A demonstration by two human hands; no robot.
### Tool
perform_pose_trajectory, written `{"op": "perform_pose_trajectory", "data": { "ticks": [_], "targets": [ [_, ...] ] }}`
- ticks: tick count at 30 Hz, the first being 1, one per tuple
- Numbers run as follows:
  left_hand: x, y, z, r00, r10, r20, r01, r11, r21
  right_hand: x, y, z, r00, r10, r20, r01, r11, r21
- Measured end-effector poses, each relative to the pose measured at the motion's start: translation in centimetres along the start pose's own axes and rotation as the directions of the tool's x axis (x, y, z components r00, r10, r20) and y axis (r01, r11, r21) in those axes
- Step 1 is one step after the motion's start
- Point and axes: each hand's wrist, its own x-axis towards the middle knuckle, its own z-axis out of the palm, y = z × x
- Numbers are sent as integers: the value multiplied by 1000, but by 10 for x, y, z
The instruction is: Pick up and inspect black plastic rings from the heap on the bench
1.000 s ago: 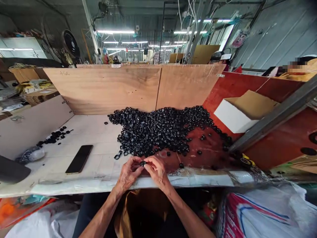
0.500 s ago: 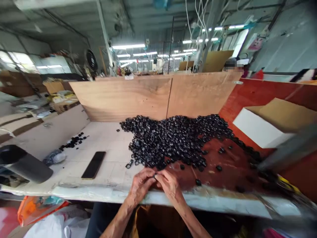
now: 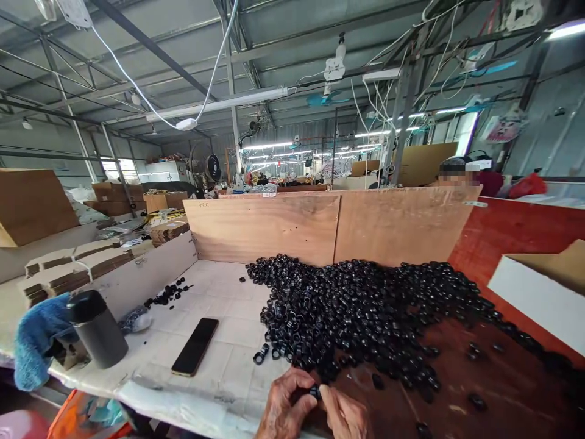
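Observation:
At the bottom edge, my left hand (image 3: 286, 405) and my right hand (image 3: 343, 416) meet fingertip to fingertip. Both pinch one small black ring (image 3: 315, 390) between them, just in front of a big heap of black rings (image 3: 361, 311). The heap spreads over the white and red table top (image 3: 219, 341) up to the plywood back wall (image 3: 329, 225). My wrists are cut off by the frame.
A black phone (image 3: 195, 346) lies left of the heap. A dark flask (image 3: 97, 329), a blue cloth (image 3: 36, 341) and a small cluster of black parts (image 3: 167, 294) sit at far left. A white box (image 3: 539, 292) stands at right. A person (image 3: 461, 172) sits beyond the wall.
The camera has tilted up and turned left, so my hands have slid to the bottom edge. They stay pinched together on the small ring near the heap.

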Motion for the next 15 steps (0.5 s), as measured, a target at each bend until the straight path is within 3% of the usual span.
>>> {"op": "perform_pose_trajectory", "data": {
  "ticks": [3, 7, 15],
  "targets": [
    [2, 1, 0, 998, -59, -21, 58, 998, -32, 2, -5, -2, 998, 21, -60, -22, 1000, -15],
    [2, 4, 1, 990, -135, -35, 132, 988, -76, 2, -12, -4, 1000, -21, 5, 21, 1000, -12],
    [2, 6, -1, 987, -162, -10, 161, 985, -60, 2, -13, -7, 1000, -10, -16, 10, 1000, 4]
  ]
}}
